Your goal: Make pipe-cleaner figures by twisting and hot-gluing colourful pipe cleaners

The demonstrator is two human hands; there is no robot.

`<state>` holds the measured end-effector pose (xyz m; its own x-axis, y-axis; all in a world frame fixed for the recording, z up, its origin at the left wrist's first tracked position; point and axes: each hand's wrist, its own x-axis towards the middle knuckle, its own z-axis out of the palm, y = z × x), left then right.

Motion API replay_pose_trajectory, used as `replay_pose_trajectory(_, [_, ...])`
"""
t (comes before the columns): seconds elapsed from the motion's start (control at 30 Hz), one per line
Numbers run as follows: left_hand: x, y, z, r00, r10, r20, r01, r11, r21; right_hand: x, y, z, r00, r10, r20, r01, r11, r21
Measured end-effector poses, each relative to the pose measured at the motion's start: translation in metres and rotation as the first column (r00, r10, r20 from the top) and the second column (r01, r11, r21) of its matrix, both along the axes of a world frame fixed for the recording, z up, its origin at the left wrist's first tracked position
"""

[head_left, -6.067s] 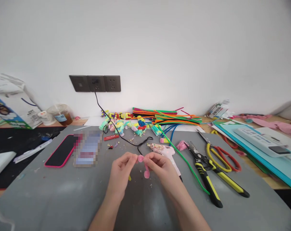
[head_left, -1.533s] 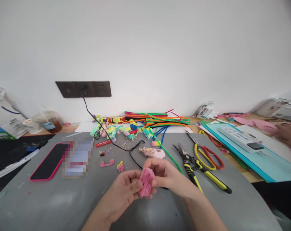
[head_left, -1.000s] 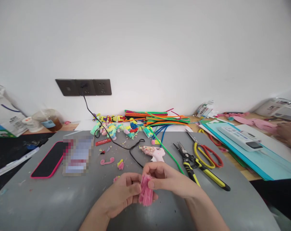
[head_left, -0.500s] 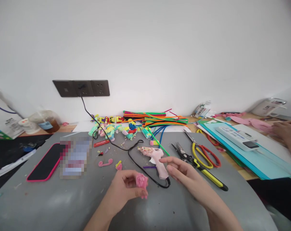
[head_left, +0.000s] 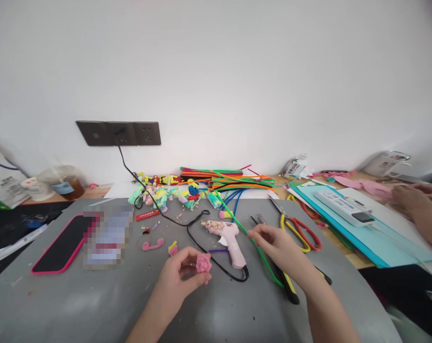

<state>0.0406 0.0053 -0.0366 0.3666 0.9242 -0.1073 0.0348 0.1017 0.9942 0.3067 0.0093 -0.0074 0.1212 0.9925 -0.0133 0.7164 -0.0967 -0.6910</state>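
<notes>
My left hand (head_left: 182,274) pinches a small pink fuzzy piece (head_left: 203,264), bunched up like a flower, above the grey table mat. Across the mat, my right hand (head_left: 276,245) has thumb and fingertips closed round a green pipe cleaner (head_left: 265,261). This stem runs from the back bundle, past the fingers and down to the lower right. Just left of that hand lies a pale pink glue gun (head_left: 230,238) with its black cord. Partly hidden under the right hand are yellow-and-black-handled pliers (head_left: 290,289).
Red-and-yellow-handled scissors (head_left: 308,233) lie right of the pliers. Behind are a bundle of coloured pipe cleaners (head_left: 237,182) and small colourful figures (head_left: 162,196). A phone (head_left: 64,245) lies left. Far right, another person's hands (head_left: 416,197) work beside a white power strip (head_left: 342,208).
My right hand has closed on the green pipe cleaner, whose end now reaches lower right. One handle of the pliers has swung toward me. My left hand keeps the pink piece and has moved slightly left.
</notes>
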Motion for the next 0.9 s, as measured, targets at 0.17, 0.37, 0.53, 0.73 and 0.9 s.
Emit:
replay_pose_trajectory(0.17, [-0.002, 0.004, 0.004, 0.965, 0.073, -0.251, -0.004, 0.965, 0.263, -0.037, -0.001, -0.022, 0.992, -0.071, 0.103, 0.079, 0.993, -0.082])
replay_pose_trajectory(0.37, [-0.012, 0.008, 0.002, 0.967, 0.147, -0.208, -0.086, 0.957, 0.277, -0.05, -0.003, -0.038, 0.988, -0.153, 0.029, 0.154, 0.987, -0.048])
replay_pose_trajectory(0.53, [-0.019, 0.018, 0.002, 0.967, 0.191, -0.167, -0.16, 0.971, 0.179, -0.041, -0.011, -0.03, 0.953, -0.048, -0.298, 0.037, 0.998, -0.043])
replay_pose_trajectory(0.73, [-0.015, 0.033, 0.005, 0.95, 0.224, -0.219, -0.185, 0.965, 0.185, -0.041, -0.03, -0.01, 0.521, 0.048, -0.852, -0.131, 0.991, -0.024])
replay_pose_trajectory(0.9, [-0.013, 0.034, 0.009, 0.95, 0.272, -0.155, -0.236, 0.947, 0.218, -0.05, -0.04, 0.0, 0.653, 0.039, -0.756, -0.193, 0.974, -0.117])
